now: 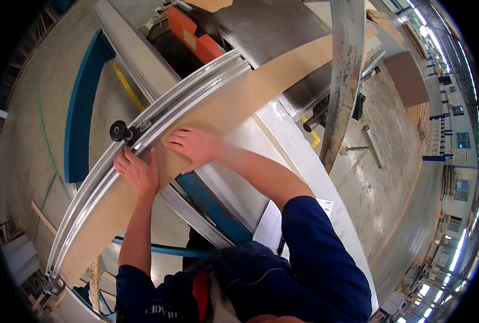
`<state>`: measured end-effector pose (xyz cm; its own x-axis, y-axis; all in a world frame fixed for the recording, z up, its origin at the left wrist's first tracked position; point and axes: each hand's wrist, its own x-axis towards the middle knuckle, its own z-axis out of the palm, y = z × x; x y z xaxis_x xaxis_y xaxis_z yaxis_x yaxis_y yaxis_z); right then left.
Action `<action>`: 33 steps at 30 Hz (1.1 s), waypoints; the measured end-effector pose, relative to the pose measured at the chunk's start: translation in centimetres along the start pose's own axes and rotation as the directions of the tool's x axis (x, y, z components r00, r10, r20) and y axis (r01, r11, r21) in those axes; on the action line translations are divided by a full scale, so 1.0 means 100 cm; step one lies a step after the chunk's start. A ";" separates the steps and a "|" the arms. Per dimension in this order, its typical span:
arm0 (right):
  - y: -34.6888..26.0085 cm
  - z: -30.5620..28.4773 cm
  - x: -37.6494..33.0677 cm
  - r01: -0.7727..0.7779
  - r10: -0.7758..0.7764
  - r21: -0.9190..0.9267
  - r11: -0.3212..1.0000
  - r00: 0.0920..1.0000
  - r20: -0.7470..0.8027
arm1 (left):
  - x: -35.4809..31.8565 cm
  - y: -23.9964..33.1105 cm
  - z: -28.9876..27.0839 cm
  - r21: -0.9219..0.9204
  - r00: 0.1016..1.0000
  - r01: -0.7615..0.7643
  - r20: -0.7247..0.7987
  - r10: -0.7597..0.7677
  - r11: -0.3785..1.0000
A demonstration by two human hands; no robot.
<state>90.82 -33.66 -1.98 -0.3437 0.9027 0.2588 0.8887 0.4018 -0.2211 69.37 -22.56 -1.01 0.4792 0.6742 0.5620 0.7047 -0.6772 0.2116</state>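
Observation:
A long strip of brown board (250,97) lies along a silver metal fence (196,89), running from the lower left to the upper right. A black knob (119,131) sits on a sliding stop (139,132) on the fence. Just below that stop, my left hand (140,171) rests at the board's fence-side edge, fingertips against the rail and thumb apart. My right hand (196,148) lies on top of the board, palm down, fingers spread a little and slightly bent. Neither hand grasps anything. The undersides of my fingers are hidden.
Beyond the fence is an orange guard (188,35) by a dark metal table (272,27). A grey upright arm (344,81) rises at the right. Papers (269,225) lie near my body on the pale machine surface (325,188). A blue beam (80,118) stands at the left.

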 end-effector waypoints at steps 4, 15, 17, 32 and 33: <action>0.010 0.004 -0.002 0.017 -0.017 0.009 1.000 1.000 -0.025 | -0.002 0.004 0.011 0.007 1.000 -0.001 0.020 0.001 1.000; 0.037 0.022 -0.004 0.030 -0.028 0.078 0.997 0.999 -0.032 | 0.006 -0.015 -0.016 -0.117 0.828 -0.302 0.460 0.321 0.946; 0.040 0.027 -0.005 0.009 -0.008 0.081 0.997 1.000 -0.006 | 0.007 -0.012 -0.017 -0.052 0.785 -0.309 0.550 0.285 0.950; 0.068 0.044 -0.007 -0.019 0.016 0.145 0.989 1.000 0.022 | 0.017 0.009 0.014 -0.034 0.814 -0.224 0.543 0.207 0.974; 0.070 0.045 -0.008 -0.022 0.019 0.147 0.989 1.000 0.016 | 0.017 0.009 0.016 -0.030 0.814 -0.221 0.545 0.201 0.975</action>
<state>95.91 -30.86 -7.91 -0.3313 0.9127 0.2393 0.8416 0.4005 -0.3623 71.65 -21.54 -1.11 0.8170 0.5730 0.0639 0.5654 -0.8180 0.1061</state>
